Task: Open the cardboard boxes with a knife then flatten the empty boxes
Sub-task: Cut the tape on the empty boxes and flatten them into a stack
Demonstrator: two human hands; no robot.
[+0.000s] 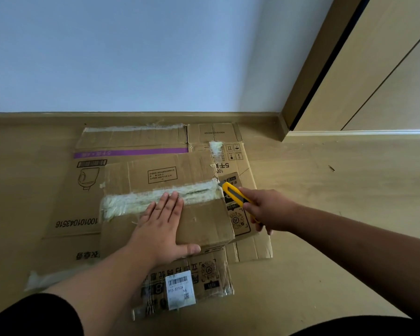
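On the wooden floor (325, 190), near the wall (131, 57), a closed cardboard box (204, 219) sits atop a large flattened box (78, 195). Its top seam is covered by a wide strip of whitish, fibrous tape (131, 202) running left to right, frayed and wrinkled. The left hand (163, 226) lies flat on the lid, fingers straight and together over the tape, thumb spread along the near top edge. The right hand (267, 209) grips a yellow utility knife (233, 192), its tip at the right end of the tape, at the box's corner. Beneath, the flattened box spreads toward the skirting, with a purple stripe (131, 152) and a printed outline drawing. At right stands a pale wooden door frame (308, 76). Upside-down digits "1001010043516" read on the flattened sheet; an "SF" logo in a round code shows on the box's right side and front. A white shipping label (180, 289) on the front reads "855-855GA".
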